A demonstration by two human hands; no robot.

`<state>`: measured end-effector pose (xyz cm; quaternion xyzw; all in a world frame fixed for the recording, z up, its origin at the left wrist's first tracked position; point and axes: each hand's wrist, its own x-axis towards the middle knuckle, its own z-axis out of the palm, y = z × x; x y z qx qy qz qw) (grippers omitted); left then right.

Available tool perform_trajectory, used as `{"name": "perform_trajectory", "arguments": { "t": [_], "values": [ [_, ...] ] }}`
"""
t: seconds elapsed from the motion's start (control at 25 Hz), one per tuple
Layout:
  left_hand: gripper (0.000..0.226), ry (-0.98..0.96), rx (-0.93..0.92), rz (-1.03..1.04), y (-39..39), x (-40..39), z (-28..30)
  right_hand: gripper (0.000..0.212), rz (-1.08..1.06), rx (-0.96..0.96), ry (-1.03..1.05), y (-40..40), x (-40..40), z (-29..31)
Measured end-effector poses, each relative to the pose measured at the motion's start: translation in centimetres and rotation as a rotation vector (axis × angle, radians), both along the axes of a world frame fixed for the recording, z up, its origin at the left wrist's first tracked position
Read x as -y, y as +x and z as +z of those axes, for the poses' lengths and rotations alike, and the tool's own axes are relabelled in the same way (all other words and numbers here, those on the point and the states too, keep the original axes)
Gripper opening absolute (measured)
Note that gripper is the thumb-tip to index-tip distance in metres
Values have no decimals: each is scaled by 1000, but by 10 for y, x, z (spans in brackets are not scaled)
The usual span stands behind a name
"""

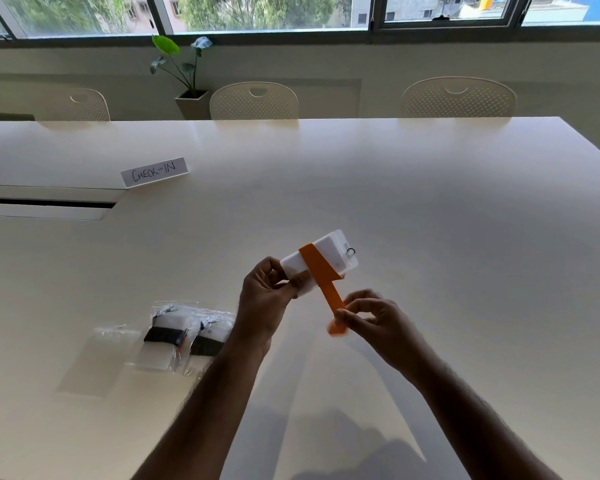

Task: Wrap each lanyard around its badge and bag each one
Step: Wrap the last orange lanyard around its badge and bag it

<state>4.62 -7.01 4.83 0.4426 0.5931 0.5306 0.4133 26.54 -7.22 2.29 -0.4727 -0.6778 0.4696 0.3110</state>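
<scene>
A white badge (329, 252) with a metal ring at its far end is held above the table. My left hand (267, 299) grips its near end. An orange lanyard (321, 277) crosses the badge diagonally and runs down to my right hand (371, 317), which pinches the strap's loose end. On the table to the left lie two clear bags (187, 336), each holding a white badge wrapped in a black lanyard. An empty-looking clear bag (97, 358) lies left of them.
A white paper sign (154, 172) reading CHECK-IN stands at the left middle of the white table (430, 202). A cable slot (45, 203) is cut in the table's left side. White chairs (253, 100) and a potted plant (187, 95) stand beyond the far edge.
</scene>
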Motion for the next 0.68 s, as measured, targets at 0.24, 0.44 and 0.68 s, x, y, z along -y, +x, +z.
{"name": "perform_trajectory", "arguments": {
  "t": [0.24,0.44,0.68],
  "values": [
    [32,63,-241,76,-1,-2,-9,25,96,-27,35,-1,9,27],
    [32,171,-397,31,9,1,-12,25,17,-219,25,-6,9,39],
    [28,230,-527,-127,24,14,-5,28,-83,-301,10,-10,-4,41]
  ]
}}
